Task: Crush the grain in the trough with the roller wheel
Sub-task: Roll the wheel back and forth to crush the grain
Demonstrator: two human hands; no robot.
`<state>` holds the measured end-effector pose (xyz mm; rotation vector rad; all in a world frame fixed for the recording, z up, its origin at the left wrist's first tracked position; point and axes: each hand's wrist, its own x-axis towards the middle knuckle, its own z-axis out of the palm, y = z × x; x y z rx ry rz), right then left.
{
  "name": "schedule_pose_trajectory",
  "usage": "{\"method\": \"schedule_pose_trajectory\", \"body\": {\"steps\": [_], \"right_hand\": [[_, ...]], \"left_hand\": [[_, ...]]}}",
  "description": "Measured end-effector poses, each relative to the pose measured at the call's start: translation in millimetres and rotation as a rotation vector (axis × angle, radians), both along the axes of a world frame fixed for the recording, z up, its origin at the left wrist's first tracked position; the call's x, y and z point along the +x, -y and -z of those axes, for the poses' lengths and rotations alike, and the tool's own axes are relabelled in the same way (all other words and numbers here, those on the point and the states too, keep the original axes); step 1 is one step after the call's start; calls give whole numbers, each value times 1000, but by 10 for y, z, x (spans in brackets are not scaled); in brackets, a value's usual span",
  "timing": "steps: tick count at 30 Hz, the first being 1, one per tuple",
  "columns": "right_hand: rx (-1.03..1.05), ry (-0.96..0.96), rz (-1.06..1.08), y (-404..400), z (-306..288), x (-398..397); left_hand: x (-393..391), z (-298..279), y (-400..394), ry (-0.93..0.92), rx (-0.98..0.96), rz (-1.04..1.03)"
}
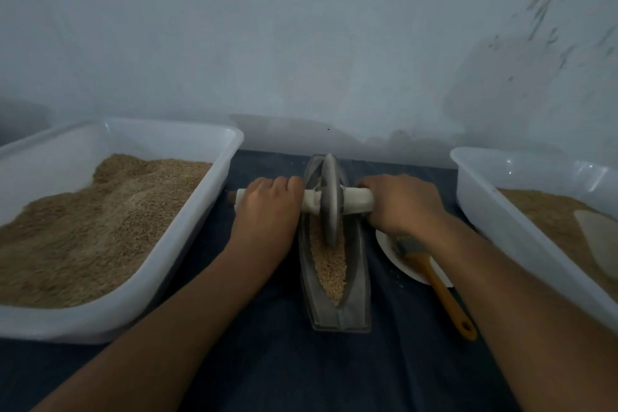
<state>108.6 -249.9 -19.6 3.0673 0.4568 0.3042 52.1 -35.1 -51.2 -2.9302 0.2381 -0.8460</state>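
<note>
Head view, looking down at a desk (267,361) with a dark blue cover. Far left there's a big white plastic tub (200,227) heaped with tan grain, lumpy on top and piled higher toward the back.

Next over is the left hand (267,207), its grip wrapped tight over the left end of a pale handle bar (357,202), knuckles up. A bit of that bar's end pokes out past the hand on the left.

Dead center sits the trough (334,314), a narrow gray boat-shaped thing, pointed at both ends, running straight away from the camera. Inside it lies a strip of light-brown grain (329,264), coarse and crumbly looking, filling the near half down to the tip. The roller wheel (331,201) is a thin gray metal disc standing upright on edge in the groove, toward the far half of the trough, its lower rim down in the grain. The bar goes through its middle, crosswise.

Right hand (401,204) grips the other end of the bar, fingers curled round it the same way.

Just right of the trough, under that wrist, a white plate (406,269) holds a brush (431,274) with an orange handle, which sticks out toward the camera. Far right is another white tub (501,221) with grain and a pale scoop (598,241) lying in it.
</note>
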Motion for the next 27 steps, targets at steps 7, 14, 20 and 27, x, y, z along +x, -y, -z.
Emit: {"method": "schedule_pose_trajectory", "body": {"steps": [7, 14, 20, 27], "right_hand": [[87, 60, 12, 94, 113, -435], [40, 232, -17, 117, 163, -718], [39, 224, -41, 122, 205, -610], [29, 56, 10, 37, 108, -118]], "left_hand": [[-353, -19, 26, -17, 75, 38], [-563, 16, -23, -31, 75, 72], [-512, 52, -13, -12, 41, 71], [2, 4, -16, -23, 36, 5]]}}
